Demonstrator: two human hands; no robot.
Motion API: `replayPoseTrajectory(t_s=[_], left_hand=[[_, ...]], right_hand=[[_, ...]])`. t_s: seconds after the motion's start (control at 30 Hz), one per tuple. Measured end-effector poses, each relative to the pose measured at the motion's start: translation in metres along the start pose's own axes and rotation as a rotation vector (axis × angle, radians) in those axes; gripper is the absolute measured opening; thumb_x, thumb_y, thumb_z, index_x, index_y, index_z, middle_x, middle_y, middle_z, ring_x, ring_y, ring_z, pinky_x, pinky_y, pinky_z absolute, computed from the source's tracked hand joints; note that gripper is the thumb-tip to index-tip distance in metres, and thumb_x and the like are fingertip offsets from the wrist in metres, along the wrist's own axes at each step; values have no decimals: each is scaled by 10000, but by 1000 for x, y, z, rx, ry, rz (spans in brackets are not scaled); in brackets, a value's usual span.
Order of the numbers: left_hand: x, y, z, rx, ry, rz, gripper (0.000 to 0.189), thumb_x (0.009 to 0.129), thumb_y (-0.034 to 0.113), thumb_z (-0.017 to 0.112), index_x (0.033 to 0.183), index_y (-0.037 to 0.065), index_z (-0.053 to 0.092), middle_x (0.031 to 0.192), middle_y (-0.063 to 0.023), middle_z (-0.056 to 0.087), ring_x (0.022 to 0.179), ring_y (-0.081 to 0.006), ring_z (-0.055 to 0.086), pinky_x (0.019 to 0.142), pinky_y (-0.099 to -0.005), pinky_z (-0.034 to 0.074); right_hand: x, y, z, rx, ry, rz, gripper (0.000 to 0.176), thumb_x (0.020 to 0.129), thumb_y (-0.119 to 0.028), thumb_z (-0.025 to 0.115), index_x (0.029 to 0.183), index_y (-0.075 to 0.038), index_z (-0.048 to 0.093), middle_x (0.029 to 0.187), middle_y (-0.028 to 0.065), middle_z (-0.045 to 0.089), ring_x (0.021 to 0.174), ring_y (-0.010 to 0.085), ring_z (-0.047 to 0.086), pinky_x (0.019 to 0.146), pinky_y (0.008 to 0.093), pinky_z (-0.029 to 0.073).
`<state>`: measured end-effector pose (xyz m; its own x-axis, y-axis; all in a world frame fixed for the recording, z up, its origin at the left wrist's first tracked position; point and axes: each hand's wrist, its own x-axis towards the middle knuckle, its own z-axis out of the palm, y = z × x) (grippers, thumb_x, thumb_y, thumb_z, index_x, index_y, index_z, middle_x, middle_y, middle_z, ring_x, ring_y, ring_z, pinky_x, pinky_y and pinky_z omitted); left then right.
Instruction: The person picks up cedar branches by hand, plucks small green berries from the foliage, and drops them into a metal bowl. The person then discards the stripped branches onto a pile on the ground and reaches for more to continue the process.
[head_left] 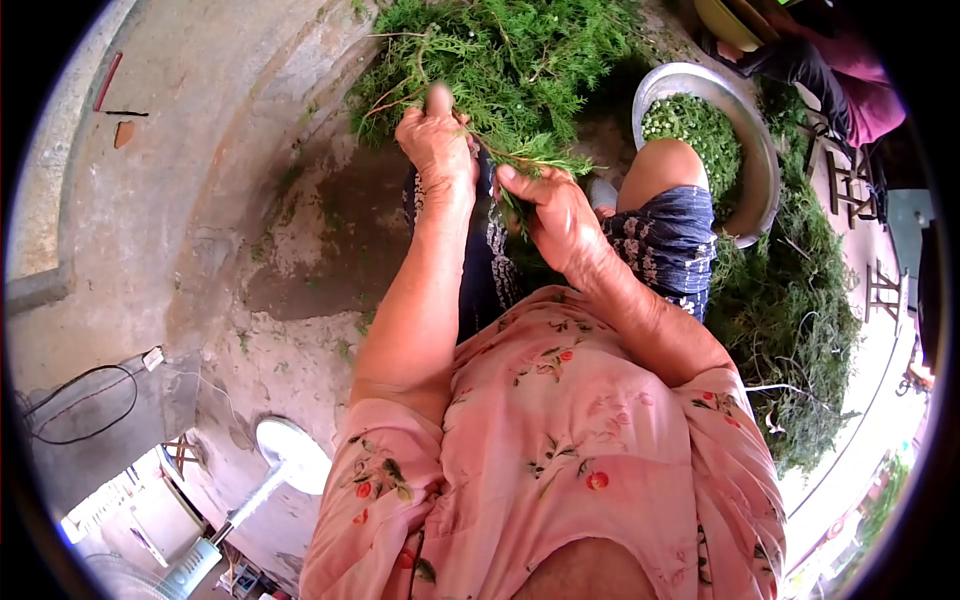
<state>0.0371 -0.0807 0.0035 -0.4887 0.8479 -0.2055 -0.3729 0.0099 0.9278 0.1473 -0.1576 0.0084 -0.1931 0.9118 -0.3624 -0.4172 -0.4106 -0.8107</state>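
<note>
My left hand [440, 150] is closed around the stem of a leafy green sprig [520, 158], its thumb pointing up. The sprig runs from there to the right, where my right hand [562, 218] pinches its feathery leaves between thumb and fingers. Some green hangs below the right hand's fingers. Just beyond both hands lies a large heap of cut evergreen branches [510, 60]. To the right stands a metal basin [765, 190] holding small pale-green pieces [690, 125]. My right knee partly covers the basin's near side.
More branches [790, 330] are piled on the right. Another person [850, 80] sits at the upper right beside a yellowish basin [728, 25]. A standing fan [290, 455] and a looped black cable [85, 405] are at the lower left. Small wooden stools [850, 190] stand far right.
</note>
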Motion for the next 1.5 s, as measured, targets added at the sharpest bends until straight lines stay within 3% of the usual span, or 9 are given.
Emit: replayPoseTrajectory(t_s=[0.1, 0.13, 0.47, 0.63, 0.7, 0.83, 1.0, 1.17, 1.5], left_hand=[[2, 3, -1, -11, -36, -19, 207, 820, 145, 627, 744, 31, 470, 612, -46, 497, 460, -123, 454, 321, -238, 313], [0, 2, 0, -46, -17, -11, 210, 821, 148, 626, 732, 36, 471, 617, -43, 503, 458, -121, 452, 317, -233, 310], [2, -15, 0, -29, -128, 18, 193, 822, 146, 621, 715, 38, 502, 593, -37, 506, 412, -111, 419, 304, -231, 302], [3, -15, 2, -53, -32, 36, 177, 848, 154, 587, 750, 33, 502, 596, -36, 492, 410, -102, 398, 306, -230, 291], [17, 7, -1, -47, 143, -45, 161, 861, 165, 568, 789, 48, 484, 610, -26, 473, 440, -98, 401, 339, -218, 291], [23, 10, -13, -28, -24, -57, 188, 841, 184, 602, 777, 53, 484, 618, -24, 486, 446, -98, 405, 370, -222, 295], [26, 7, -15, 5, -127, -116, 237, 794, 211, 663, 773, 32, 509, 603, -32, 511, 431, -105, 421, 373, -236, 309], [24, 6, -13, 5, -186, -133, 210, 799, 204, 654, 760, 33, 538, 670, -44, 557, 430, -86, 423, 328, -213, 286], [23, 2, -7, 47, -237, -48, 204, 819, 188, 628, 733, 26, 537, 592, -23, 518, 413, -68, 403, 312, -205, 265]], right_hand=[[-26, -3, -12, -671, -104, -361, 235, 837, -224, 566, 857, 8, 601, 789, 62, 589, 699, 156, 529, 691, 282, 413], [-28, -6, -11, 83, -53, 200, 213, 838, -222, 563, 851, -10, 571, 757, 60, 561, 623, 147, 489, 583, 267, 387], [-61, -29, -12, 268, -125, 287, 322, 826, -283, 590, 700, -14, 465, 664, 53, 435, 539, 153, 407, 508, 268, 334], [-71, -29, -24, 193, -160, 273, 324, 856, -260, 553, 664, -11, 476, 676, 48, 447, 558, 148, 412, 530, 266, 347], [-89, -29, -25, -532, -393, -90, 333, 871, -278, 534, 687, -1, 517, 691, 38, 464, 585, 142, 427, 565, 251, 362], [-78, -44, -30, -257, -2, 88, 258, 888, -253, 514, 822, -13, 581, 683, 26, 531, 569, 95, 490, 525, 221, 392], [-31, -47, -45, -128, 86, -131, 223, 872, -224, 540, 963, -24, 580, 700, 35, 575, 535, 92, 495, 460, 217, 371], [24, -26, -48, -427, 60, -191, 459, 815, -228, 629, 1160, 45, 497, 961, 121, 607, 872, 160, 550, 785, 281, 436], [27, 10, -20, -402, -285, -18, 320, 819, -314, 635, 911, -8, 613, 755, -40, 539, 754, 59, 435, 732, 244, 375]])
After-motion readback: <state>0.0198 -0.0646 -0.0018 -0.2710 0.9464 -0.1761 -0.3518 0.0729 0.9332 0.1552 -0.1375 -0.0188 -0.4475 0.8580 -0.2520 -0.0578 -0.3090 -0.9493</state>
